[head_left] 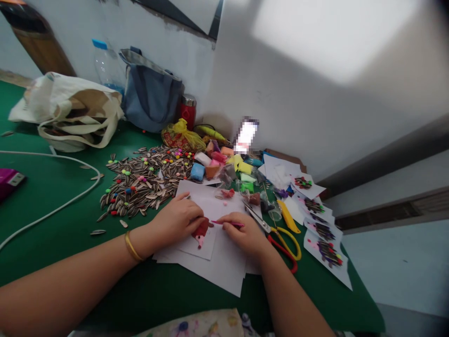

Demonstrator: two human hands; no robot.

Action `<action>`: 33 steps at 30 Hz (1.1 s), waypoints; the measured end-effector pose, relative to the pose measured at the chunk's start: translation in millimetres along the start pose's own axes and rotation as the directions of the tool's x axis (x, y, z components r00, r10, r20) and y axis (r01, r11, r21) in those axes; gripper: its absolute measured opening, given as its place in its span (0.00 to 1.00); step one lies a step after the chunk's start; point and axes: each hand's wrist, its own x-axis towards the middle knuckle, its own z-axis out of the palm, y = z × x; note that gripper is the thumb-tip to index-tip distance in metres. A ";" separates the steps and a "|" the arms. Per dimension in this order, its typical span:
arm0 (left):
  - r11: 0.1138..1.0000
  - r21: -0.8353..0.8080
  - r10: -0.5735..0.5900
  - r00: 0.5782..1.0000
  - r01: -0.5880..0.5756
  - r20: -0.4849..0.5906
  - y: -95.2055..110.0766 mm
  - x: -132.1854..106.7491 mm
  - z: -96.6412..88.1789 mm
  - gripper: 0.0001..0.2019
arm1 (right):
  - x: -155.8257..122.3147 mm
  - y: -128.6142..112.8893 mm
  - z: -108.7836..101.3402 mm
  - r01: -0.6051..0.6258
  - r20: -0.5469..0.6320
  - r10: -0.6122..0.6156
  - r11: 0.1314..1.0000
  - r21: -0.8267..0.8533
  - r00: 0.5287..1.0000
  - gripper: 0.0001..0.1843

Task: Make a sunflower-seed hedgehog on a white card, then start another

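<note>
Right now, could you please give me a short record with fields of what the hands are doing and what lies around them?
left hand: rests on the white paper, fingers at the brown clay figure
right hand: grips a pink tool, tip toward the figure
beside right hand: scissors, yellow knife
behind: sunflower seeds, clay packets
right edge: finished cards
surface: green table

The left hand (178,220) hides part of the clay figure (201,230); the propped phone (246,135) is blurred out.
</note>
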 end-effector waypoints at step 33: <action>0.995 -0.067 -0.071 0.997 0.072 0.013 -4.8 2.2 2.7 0.09 | -3.3 -6.8 23.7 0.025 -0.136 -0.164 0.723 -0.691 0.977 0.08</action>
